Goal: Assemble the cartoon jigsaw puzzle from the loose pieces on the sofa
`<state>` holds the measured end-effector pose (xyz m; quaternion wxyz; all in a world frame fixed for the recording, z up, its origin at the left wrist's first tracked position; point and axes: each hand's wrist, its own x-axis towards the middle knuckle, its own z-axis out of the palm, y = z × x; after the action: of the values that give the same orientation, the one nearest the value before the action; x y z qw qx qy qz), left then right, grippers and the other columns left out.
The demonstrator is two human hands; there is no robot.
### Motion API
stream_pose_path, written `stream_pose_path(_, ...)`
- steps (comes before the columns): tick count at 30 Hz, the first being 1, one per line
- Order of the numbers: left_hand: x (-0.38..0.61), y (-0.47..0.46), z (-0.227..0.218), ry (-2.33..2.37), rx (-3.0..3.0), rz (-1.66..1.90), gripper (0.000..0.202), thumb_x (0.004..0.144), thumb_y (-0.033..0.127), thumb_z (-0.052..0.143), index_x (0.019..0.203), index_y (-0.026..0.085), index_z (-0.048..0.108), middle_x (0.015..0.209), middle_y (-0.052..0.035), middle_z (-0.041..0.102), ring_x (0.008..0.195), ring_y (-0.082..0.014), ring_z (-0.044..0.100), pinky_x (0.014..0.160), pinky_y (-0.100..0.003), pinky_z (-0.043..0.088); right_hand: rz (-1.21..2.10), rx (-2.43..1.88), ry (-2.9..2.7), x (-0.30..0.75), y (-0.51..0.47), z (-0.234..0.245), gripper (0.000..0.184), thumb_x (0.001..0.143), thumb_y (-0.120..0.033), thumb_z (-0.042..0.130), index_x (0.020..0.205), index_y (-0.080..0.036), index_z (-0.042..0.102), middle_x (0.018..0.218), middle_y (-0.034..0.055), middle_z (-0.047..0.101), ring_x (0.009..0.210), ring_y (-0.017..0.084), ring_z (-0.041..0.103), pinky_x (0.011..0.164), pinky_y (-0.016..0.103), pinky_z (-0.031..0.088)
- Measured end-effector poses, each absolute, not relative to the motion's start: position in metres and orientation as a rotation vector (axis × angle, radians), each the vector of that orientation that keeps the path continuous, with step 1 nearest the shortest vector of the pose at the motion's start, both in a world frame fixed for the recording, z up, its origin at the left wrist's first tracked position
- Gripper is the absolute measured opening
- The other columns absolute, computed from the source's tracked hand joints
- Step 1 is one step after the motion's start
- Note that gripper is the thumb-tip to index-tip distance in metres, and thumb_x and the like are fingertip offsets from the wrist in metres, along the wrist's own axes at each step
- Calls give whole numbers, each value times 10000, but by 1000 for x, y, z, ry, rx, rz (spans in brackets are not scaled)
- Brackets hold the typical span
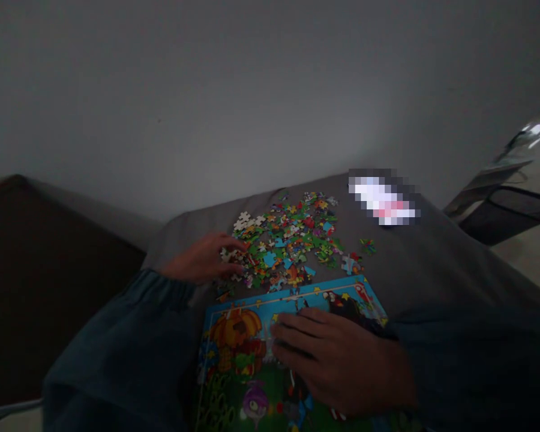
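Note:
A loose heap of many-coloured jigsaw puzzle pieces [288,240] lies on a grey cloth surface [400,276]. My left hand [202,259] rests at the heap's left edge, with its fingertips on the pieces, and I see nothing held in it. Below the heap lies a bright cartoon puzzle picture [236,354] with a pumpkin house and a blue border. My right hand [337,360] lies flat on that picture, fingers spread slightly and holding nothing. A few stray pieces [368,245] sit to the right of the heap.
A pixelated white and pink object [382,197] lies at the far edge of the grey cloth. A dark brown surface [49,270] fills the left, a black mesh basket [508,213] stands at the right, and a grey wall [252,90] rises behind.

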<state>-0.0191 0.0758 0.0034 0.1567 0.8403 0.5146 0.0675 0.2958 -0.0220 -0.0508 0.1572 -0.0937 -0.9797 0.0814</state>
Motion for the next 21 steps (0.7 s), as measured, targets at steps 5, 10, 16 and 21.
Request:
stream_pose_path(5,0,84,-14,1340,2463,106,292,842,538,711,930,261,741,975,-28,681,985,-238,604,926,-423,434,273,-299,-2796,296,-22,-48,413,1010,-325,445,1353,-116,540,1381,107,600,1280,256,520,1024,400,446)
stream_pose_path(10,26,84,-26,1314,2516,185,294,855,517,718,1015,271,734,1075,-38,610,1063,-246,528,975,-429,400,356,-311,-2797,294,-18,-45,397,987,-324,495,1321,-120,563,1334,119,628,1247,252,547,990,398,469)
stream_pose_path(16,10,88,-16,1378,2533,300,262,965,477,577,989,280,748,1001,-19,648,1012,-234,529,968,-429,380,388,-331,-2813,294,-13,-46,347,996,-280,505,1301,-132,580,1319,105,633,1247,237,547,999,396,471)
stream_pose_path(21,4,84,-13,1326,2528,143,462,700,578,828,1057,297,738,1119,-33,610,1095,-267,515,995,-453,401,396,-325,-2792,295,-12,-47,339,994,-261,510,1304,-145,588,1326,92,634,1245,230,546,1002,405,472)
